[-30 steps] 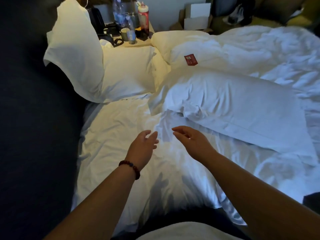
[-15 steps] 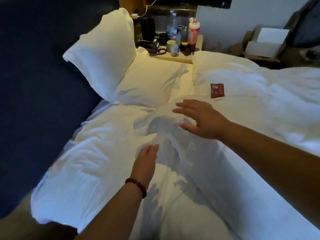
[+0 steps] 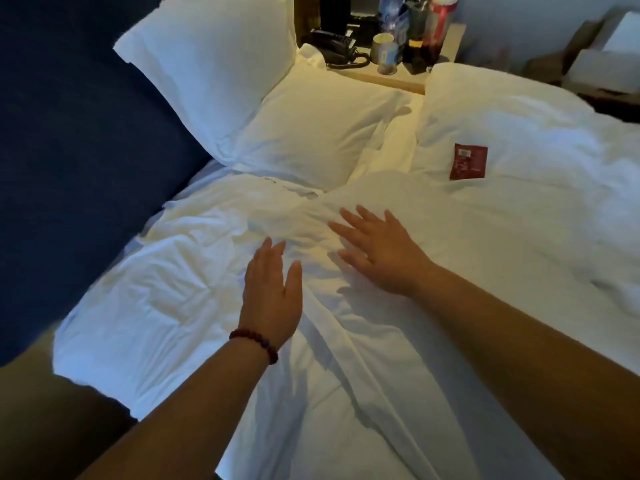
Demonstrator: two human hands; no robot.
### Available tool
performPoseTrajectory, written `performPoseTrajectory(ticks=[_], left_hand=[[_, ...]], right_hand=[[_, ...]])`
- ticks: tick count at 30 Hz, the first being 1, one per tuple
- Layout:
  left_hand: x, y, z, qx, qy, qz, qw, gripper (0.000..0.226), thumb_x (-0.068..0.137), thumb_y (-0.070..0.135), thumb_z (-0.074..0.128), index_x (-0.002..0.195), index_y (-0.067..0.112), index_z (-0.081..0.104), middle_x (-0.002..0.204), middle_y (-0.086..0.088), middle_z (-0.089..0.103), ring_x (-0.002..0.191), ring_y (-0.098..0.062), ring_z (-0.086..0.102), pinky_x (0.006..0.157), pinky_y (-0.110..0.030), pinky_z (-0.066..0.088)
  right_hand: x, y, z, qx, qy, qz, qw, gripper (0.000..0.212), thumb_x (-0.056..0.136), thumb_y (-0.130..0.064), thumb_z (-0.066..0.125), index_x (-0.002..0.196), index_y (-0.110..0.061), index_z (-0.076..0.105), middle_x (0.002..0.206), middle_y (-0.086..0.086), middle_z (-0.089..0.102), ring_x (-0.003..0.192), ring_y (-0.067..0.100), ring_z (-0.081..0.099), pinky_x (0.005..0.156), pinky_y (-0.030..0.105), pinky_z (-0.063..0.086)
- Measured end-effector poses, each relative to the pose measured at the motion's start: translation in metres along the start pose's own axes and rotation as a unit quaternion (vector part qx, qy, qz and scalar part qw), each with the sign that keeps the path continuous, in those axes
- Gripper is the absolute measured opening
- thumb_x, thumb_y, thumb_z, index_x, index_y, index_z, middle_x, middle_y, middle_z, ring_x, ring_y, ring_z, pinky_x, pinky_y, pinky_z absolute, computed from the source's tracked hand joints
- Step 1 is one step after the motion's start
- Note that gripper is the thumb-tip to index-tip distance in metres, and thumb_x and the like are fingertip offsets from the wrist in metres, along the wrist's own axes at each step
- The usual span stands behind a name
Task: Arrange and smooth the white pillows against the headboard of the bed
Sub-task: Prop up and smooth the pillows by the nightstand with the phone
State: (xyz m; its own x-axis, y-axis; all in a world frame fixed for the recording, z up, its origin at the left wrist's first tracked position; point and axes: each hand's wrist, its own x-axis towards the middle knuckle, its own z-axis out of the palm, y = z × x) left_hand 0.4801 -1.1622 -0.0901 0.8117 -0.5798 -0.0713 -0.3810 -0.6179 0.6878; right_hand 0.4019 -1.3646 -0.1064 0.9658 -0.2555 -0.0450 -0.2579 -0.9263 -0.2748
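A wrinkled white pillow [image 3: 166, 299] lies flat beside the dark blue headboard [image 3: 69, 161]. My left hand [image 3: 272, 296], with a bead bracelet at the wrist, rests flat on its right part, fingers straight. My right hand [image 3: 377, 251] lies flat with spread fingers on the white fabric just to the right. Farther back, a white pillow [image 3: 214, 64] leans upright against the headboard. Another white pillow [image 3: 311, 140] lies flat next to it.
A rumpled white duvet [image 3: 519, 220] covers the right side, with a small red packet [image 3: 467, 161] on it. Beyond the pillows stands a nightstand [image 3: 388, 76] with a telephone [image 3: 339, 51], a cup and bottles. Cardboard boxes [image 3: 602, 60] sit at the far right.
The view has swung toward the headboard. Both hands have reached forward and come down flat on the near white pillow; earlier they hovered above the sheet.
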Motion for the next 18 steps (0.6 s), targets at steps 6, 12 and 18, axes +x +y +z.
performPoseTrajectory(ticks=[6,12,18], left_hand=[[0.056,0.051,0.059,0.109,0.090,0.194,0.971,0.056,0.100,0.035,0.030,0.153,0.018,0.021,0.162,-0.005,-0.005,0.149,-0.026,-0.005,0.119,-0.040,-0.003],[0.082,-0.003,0.093,0.265,-0.266,0.085,0.923,0.060,0.102,0.047,0.015,0.154,0.025,-0.006,0.162,-0.003,-0.014,0.149,-0.026,-0.008,0.119,-0.045,0.000],[0.057,0.054,0.091,0.138,-0.076,0.184,0.970,0.063,0.100,0.053,0.019,0.155,0.028,0.002,0.163,-0.004,-0.008,0.149,-0.026,-0.009,0.118,-0.044,-0.002]], right_hand=[[-0.050,0.008,0.043,-0.092,-0.033,0.051,0.994,0.060,0.097,-0.051,0.013,0.155,-0.036,0.007,0.164,-0.005,-0.001,0.150,0.024,-0.009,0.118,0.052,-0.007],[-0.070,0.006,0.018,0.169,0.163,0.181,0.955,0.045,0.099,-0.032,0.041,0.142,-0.021,0.048,0.159,0.003,0.025,0.149,0.017,0.014,0.116,0.021,-0.003],[-0.108,0.020,-0.001,0.117,0.086,0.223,0.964,0.052,0.093,-0.038,0.036,0.143,-0.026,0.047,0.158,-0.002,0.030,0.147,0.013,0.021,0.116,0.023,0.008]])
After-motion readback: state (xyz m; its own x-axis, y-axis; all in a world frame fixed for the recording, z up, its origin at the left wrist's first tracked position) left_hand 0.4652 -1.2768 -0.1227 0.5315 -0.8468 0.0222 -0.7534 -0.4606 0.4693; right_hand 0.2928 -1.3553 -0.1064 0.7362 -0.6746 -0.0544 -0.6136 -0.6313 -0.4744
